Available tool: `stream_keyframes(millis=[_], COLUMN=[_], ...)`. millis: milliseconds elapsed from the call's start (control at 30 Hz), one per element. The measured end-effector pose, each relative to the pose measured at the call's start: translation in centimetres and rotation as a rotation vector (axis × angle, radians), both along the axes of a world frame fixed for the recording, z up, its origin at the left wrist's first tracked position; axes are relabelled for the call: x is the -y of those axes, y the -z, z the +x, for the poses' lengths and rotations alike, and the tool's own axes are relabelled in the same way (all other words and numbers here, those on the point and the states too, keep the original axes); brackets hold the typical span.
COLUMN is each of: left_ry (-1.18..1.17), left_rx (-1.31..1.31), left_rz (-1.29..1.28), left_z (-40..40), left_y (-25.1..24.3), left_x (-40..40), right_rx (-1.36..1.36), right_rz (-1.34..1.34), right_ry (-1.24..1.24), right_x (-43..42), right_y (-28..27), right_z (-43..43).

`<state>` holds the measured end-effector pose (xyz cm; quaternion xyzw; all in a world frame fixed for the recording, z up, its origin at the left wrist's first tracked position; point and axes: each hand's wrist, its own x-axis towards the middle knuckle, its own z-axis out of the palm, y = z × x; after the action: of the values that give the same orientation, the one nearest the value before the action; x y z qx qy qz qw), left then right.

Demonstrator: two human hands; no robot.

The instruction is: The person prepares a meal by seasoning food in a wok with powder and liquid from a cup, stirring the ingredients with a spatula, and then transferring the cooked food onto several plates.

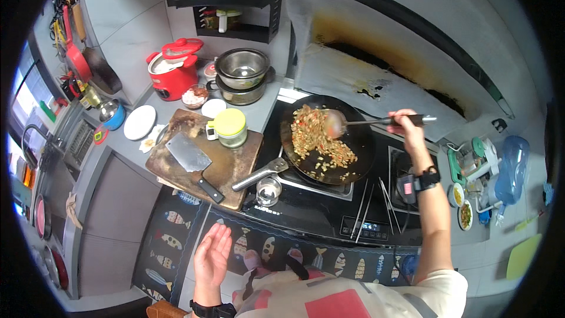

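My right hand grips the dark handle of a metal ladle, whose blurred bowl lies in the chopped food inside a black wok. The wok sits on the stove's left burner, its metal handle pointing left. Palm up and empty, my left hand is held in front of the counter edge, below a wooden cutting board. On that board lie a cleaver and a glass jar with a yellow-green lid. A small clear bowl stands beside the wok handle.
Metal chopsticks lie on the stove front. A red cooker, stacked metal bowls and a white plate stand at back left. Small dishes of chopped food and a blue water bottle are at right. A black shelf hangs above.
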<state>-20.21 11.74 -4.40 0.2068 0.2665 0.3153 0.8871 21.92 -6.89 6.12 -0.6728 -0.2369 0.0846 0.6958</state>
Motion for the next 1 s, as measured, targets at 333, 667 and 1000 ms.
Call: stream_keyframes(millis=[333, 667, 1000], left_ry=[0.053, 0.211, 0.235], left_rx=[0.004, 0.007, -0.005], left_rz=[-0.003, -0.021, 0.088], left_z=[-0.2, 0.3, -1.1], left_y=[0.6, 0.6, -0.3], left_x=[0.3, -1.9, -0.6], right_rx=[0.823, 0.979, 0.873], right_rz=[-0.588, -0.588, -0.764], right_ry=[-0.871, -0.605, -0.1], right_x=[-1.8, 1.9, 4.1], right_y=[-3.0, 0.0, 10.7], right_z=[-8.2, -14.2, -14.7])
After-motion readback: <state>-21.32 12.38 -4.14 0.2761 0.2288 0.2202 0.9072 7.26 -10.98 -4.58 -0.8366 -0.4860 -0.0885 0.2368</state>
